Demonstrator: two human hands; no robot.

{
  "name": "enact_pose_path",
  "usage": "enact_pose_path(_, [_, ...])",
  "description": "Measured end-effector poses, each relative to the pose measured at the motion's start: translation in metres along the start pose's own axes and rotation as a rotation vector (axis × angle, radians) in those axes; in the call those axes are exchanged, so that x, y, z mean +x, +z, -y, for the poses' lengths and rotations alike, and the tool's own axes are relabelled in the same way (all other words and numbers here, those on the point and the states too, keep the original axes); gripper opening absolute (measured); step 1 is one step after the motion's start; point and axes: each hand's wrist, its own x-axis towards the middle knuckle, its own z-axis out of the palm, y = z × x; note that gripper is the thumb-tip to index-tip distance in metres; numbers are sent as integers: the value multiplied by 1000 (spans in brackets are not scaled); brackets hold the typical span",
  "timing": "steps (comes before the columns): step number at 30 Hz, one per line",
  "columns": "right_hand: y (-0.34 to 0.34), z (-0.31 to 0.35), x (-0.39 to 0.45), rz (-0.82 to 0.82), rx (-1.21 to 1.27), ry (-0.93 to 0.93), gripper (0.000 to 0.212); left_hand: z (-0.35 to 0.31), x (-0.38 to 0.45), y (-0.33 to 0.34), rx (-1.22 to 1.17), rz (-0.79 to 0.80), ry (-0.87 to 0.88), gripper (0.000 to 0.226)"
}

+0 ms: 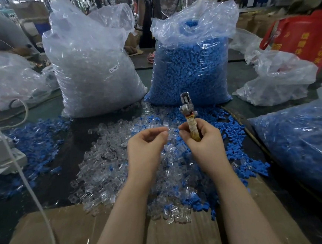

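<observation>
Left hand (pixel 146 142): fingers curled, pinching 1 clear piece (pixel 167 130) above the counter's (pixel 51 188) middle.
Right hand (pixel 202 138): wrapped round the taped tool (pixel 187 108), head upright.
Progress: seemingly early; loose pile (pixel 109 164), clear bag (pixel 94 69) and blue bag (pixel 190 65) looked full.

One metal tool with a tape-wrapped handle (pixel 188 112) is there. Behind the tool stand two tall full bags of clear plastic film: one bag of clear pieces (pixel 94 69) and one bag of blue pieces (pixel 190 65). A third full bag with blue pieces (pixel 302 145) lies right of the tool. At least two crumpled clear film bags are seen, one far left of the tool (pixel 8 80) and one far right (pixel 276 82). Beyond the right one is one red bag (pixel 303 37). Below the tool lies one brown cardboard sheet (pixel 69 235), and left of the tool runs one white tube (pixel 26 178). The loose small clear plastic pieces (pixel 105 164) and small blue plastic pieces (pixel 40 135) around the tool are too many for counting.
</observation>
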Motion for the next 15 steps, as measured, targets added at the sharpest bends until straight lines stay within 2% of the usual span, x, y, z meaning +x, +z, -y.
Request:
enact_pose_path(7, [6, -1, 0, -19, -18, -72, 14, -6, -3, 2, -122, -24, -32, 9])
enact_pose_path(15, [7, -1, -3, -62, -87, -148, 20, -5, -4, 2, 24, -28, 45, 10])
